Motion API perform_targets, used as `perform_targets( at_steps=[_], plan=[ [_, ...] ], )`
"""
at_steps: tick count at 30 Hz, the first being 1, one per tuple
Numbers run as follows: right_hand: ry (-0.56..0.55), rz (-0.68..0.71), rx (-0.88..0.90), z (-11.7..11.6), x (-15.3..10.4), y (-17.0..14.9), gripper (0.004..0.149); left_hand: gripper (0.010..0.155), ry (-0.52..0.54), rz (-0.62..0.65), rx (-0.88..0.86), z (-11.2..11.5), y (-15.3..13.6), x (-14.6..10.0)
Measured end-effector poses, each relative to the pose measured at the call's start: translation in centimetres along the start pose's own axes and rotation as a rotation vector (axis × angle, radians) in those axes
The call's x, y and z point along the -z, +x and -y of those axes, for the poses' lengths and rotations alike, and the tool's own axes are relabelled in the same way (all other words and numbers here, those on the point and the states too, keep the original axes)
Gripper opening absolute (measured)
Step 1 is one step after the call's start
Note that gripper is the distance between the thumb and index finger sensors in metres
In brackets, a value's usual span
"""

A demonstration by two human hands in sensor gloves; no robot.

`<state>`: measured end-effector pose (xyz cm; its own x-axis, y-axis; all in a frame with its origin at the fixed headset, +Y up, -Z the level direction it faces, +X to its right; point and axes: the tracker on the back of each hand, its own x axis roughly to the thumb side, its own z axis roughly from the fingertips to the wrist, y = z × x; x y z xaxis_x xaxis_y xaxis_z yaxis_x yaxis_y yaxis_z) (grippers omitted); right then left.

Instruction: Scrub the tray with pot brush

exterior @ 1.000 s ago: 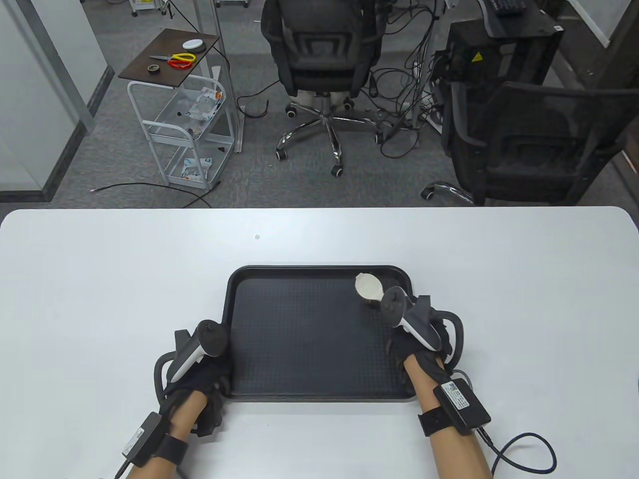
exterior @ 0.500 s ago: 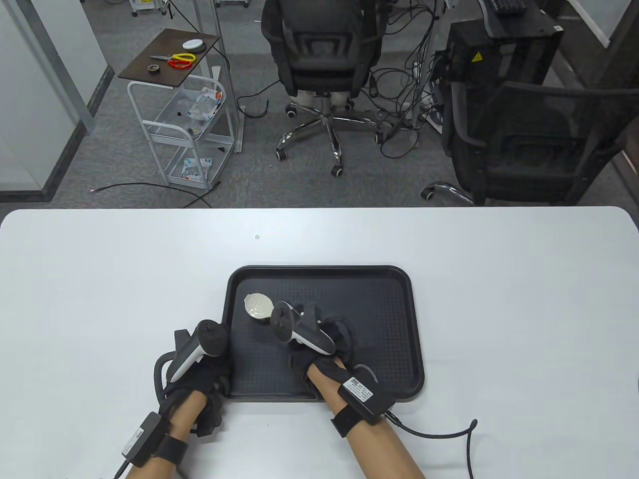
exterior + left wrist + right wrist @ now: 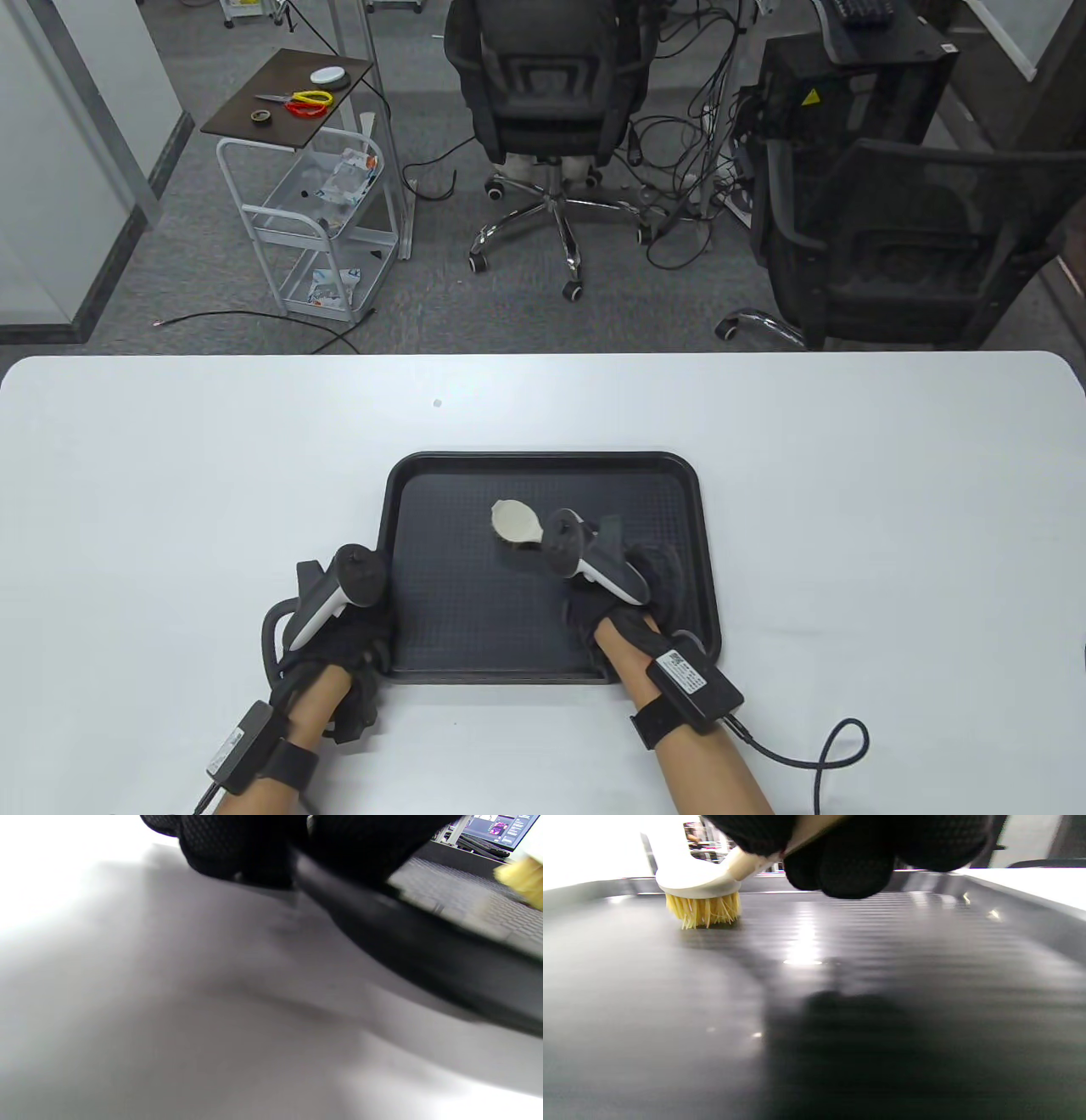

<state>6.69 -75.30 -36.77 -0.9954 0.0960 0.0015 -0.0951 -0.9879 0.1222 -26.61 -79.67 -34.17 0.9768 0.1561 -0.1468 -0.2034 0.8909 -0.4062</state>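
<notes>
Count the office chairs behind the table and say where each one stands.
2. One black office chair stands on the carpet past the table's far edge, near the middle. A second stands to the right, closer to the table. Others may sit out of frame.

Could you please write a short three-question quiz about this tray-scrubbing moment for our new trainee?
1. True or false: the pot brush has its bristles down on the tray floor.
2. Which hand holds the brush handle: (a) left hand, (b) right hand?
3. Fill in: the left hand grips the tray's near-____ corner.

Key: 1 true; 2 b; 3 left.
</notes>
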Motion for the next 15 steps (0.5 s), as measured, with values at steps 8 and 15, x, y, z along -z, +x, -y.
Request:
perform_targets(
  at_steps=[8, 15],
  plan=[
    [-0.003, -0.177, -0.037, 1.3, -1.0, -8.7, 0.053, 0.076, -0.004, 0.001, -0.006, 0.0, 0.0, 0.0],
    [0.003, -0.252, -0.133, 2.4, -1.4, -10.0, 0.054, 0.076, -0.005, 0.0, -0.006, 0.0, 0.0, 0.0]
  ],
)
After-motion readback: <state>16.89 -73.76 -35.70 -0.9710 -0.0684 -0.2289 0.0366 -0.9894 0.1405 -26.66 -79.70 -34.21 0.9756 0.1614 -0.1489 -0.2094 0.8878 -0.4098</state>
